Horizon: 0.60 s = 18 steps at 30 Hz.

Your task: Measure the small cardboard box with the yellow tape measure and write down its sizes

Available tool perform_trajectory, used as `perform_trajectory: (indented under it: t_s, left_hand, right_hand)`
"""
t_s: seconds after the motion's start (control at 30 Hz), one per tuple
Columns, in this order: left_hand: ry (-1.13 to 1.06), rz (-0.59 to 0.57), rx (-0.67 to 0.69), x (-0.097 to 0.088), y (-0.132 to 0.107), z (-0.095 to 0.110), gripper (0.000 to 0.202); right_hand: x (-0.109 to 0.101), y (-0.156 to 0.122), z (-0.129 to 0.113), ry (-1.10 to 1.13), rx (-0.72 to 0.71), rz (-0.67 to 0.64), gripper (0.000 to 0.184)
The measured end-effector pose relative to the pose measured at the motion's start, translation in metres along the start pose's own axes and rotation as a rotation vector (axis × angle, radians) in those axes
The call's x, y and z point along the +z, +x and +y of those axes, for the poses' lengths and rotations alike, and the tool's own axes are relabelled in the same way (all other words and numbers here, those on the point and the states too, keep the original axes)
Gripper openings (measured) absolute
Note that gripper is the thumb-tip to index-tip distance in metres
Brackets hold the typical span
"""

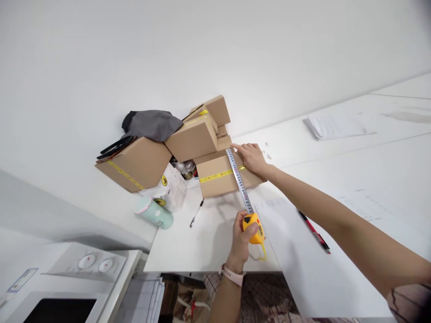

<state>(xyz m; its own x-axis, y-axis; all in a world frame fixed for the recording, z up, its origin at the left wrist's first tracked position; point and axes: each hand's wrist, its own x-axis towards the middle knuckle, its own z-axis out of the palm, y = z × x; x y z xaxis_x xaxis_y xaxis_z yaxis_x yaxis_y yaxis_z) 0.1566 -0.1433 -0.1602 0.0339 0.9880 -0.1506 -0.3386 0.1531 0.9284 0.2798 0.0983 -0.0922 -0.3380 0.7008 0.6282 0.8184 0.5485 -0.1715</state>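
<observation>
My left hand is closed around a yellow tape measure, thumb on its case, low over the white table's front part. Its silver blade runs out away from me across the top of a brown cardboard box sealed with yellow tape. At the box's far side my right hand holds the blade's far end, its index finger reaching to the tip and the other fingers curled by the box edge; the thumb is hidden. A yellow strap hangs from the tape case.
More cardboard boxes are stacked behind, with grey cloth on top. Left stand a white carton and a mint-green cup. A pen, a red-black pen or cutter and papers lie on the table.
</observation>
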Motion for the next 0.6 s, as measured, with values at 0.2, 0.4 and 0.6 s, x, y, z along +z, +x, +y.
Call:
perform_trajectory:
  t_s: [0.2,0.4,0.6]
  left_hand:
    - [-0.013,0.009,-0.015,-0.001,-0.003,-0.011,0.054]
    - [-0.001,0.015,-0.025,-0.001,-0.004,-0.021,0.054]
    - [0.024,0.003,-0.009,-0.003,-0.001,-0.024,0.053]
  right_hand:
    - [-0.003,-0.001,-0.001,-0.056,-0.096,-0.043,0.061]
    - [0.000,0.003,0.001,-0.055,-0.118,-0.069,0.054]
    - [0.001,0.002,0.001,-0.043,-0.111,-0.063,0.054]
